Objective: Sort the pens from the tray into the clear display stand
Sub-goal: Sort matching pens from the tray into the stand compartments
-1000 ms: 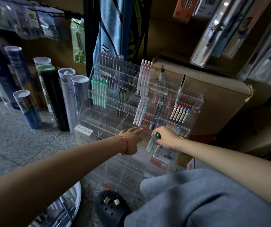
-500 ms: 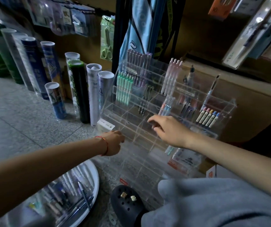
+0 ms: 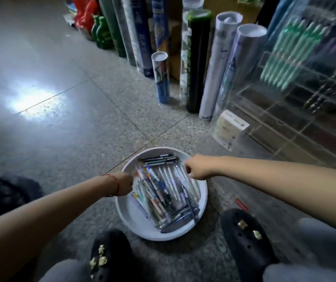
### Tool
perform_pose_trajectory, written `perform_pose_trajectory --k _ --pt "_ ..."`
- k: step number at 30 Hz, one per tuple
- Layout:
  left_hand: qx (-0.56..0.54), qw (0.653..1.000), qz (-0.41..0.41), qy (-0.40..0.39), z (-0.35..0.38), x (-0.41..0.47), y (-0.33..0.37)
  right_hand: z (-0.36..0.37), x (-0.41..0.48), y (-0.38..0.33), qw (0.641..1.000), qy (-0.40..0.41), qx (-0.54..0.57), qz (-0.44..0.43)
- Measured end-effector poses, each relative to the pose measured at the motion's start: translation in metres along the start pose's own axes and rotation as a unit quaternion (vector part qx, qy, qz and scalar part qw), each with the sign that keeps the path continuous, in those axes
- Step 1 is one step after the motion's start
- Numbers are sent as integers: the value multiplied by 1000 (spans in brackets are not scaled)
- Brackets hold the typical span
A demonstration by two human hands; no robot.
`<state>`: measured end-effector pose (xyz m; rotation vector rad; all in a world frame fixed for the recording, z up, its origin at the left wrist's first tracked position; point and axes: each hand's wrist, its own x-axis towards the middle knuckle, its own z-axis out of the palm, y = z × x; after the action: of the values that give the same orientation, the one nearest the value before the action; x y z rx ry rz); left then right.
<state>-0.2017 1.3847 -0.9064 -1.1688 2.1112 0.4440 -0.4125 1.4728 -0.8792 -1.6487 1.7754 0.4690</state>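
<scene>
**Pens lie in the tray on the floor, a hand at each side**

Pens (image 3: 163, 192) fill a round white tray (image 3: 134, 217) that sits on the speckled stone floor (image 3: 61, 129), between the person's two black clogs (image 3: 106, 255). Most of them lie side by side along the tray; a few dark ones lie crosswise at its far edge.

The left hand (image 3: 125, 183) is at the tray's left rim, back up and fingers curled under, with a red string (image 3: 116, 185) round the wrist. The right hand (image 3: 198, 167) is at the far right rim, over the ends of the pens, also with its fingers curled under. Whether either hand grips the rim, a pen or nothing is hidden by its own back, so I cannot tell.

The clear display stand (image 3: 295, 110) stands at the right, apart from the tray and blurred. A row of pale green pens (image 3: 289, 55) leans in one of its upper compartments, and a small cream box (image 3: 231, 125) sits at its near left corner. Just left of the stand, rolled paper tubes (image 3: 197, 62) stand upright on the floor.
</scene>
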Motion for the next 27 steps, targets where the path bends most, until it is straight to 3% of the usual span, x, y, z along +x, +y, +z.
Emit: perform_pose_trajectory --k 4,6,9,13,17,19,23,27 --pt "-227 972 -30 -52 40 11 -17 21 48 -12 996 -42 80 -24" --pt "-409 905 -88 -72 61 15 -23 40 67 -25 992 -51 106 -40" --pt "-528 838 -135 -29 93 26 -22 68 91 -47 986 -40 153 -51" --pt "-569 806 -155 48 113 50 -7 97 108 -68 975 11 220 -27" --pt "-466 869 -150 73 116 56 8 108 114 -75 956 78 282 21" --pt "-445 877 -163 82 116 57 12 107 117 -72 945 100 307 46" --pt "-498 846 -174 78 118 61 17 101 116 -60 924 119 354 76" --pt "-571 789 -207 88 126 61 11 98 113 -49 916 121 375 80"
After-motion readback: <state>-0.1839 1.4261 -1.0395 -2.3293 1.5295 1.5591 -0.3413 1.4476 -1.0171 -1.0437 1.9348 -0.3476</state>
